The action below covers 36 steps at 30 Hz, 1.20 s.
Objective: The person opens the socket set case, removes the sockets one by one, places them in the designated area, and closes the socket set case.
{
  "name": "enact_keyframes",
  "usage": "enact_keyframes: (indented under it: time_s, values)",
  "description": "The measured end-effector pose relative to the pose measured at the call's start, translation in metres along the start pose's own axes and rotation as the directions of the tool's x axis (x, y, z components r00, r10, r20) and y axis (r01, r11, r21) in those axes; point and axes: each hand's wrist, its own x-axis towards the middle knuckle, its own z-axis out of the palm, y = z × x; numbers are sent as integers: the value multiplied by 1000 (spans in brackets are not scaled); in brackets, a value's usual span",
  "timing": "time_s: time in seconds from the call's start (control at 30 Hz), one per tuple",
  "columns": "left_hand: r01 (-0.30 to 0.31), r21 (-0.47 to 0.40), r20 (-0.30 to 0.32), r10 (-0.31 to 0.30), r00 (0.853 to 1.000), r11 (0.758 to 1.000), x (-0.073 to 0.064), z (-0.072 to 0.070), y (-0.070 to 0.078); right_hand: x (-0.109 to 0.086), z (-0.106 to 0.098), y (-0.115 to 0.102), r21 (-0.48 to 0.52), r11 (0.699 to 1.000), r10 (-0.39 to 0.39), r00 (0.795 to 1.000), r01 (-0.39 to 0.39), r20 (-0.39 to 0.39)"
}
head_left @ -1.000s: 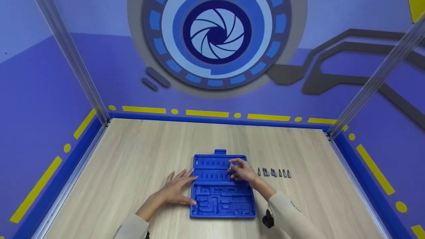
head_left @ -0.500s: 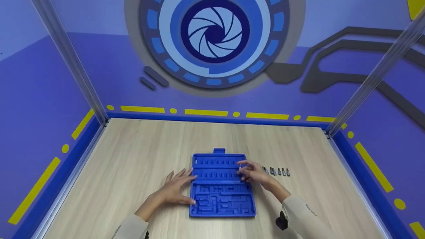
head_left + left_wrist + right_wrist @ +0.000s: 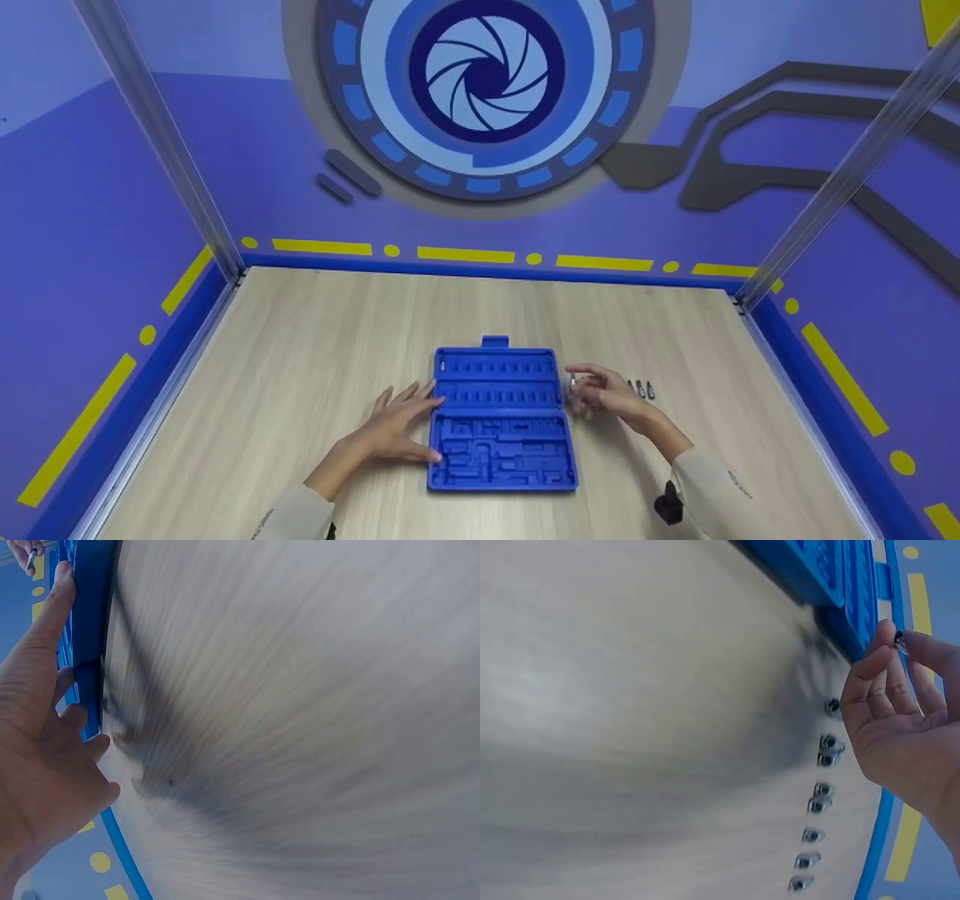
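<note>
A blue plastic tool case (image 3: 495,454) lies unfolded on the table, its moulded slots facing up. My left hand (image 3: 401,427) rests at the case's left edge with fingers spread, the thumb (image 3: 61,585) touching its side in the left wrist view. Just off the right edge of the case, my right hand (image 3: 611,394) pinches a small silver socket bit (image 3: 899,639) between thumb and fingertips. Below that hand, several more socket bits (image 3: 811,835) stand in a row on the table; in the head view the hand hides part of this row.
A small silver piece (image 3: 442,366) sits in the top left slot of the case. The wooden table (image 3: 337,322) is bounded by blue printed walls (image 3: 225,150) and metal frame posts (image 3: 840,180).
My right hand has moved right, from over the upper part of the case to beyond its right edge, carrying the socket bit. My left hand has stayed put.
</note>
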Motion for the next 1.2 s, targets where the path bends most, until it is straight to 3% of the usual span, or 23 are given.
enact_keyframes:
  time_s: [0.57, 0.77, 1.2]
  values:
    - [-5, -15, -3, 5, 1000, 1000, 1, 1, -1, -35, -60, 26, -137, 990, 19, 985, -42, -169]
    - [-1, -24, 1, 1, 1000, 1000, 2, 2, 0, -44, -80, 34, -126, 991, 20, 974, -49, -224]
    - [-2, -30, -4, 2, 1000, 1000, 1, 2, -2, -51, -88, 47, -171, 968, 110, 919, -186, -379]
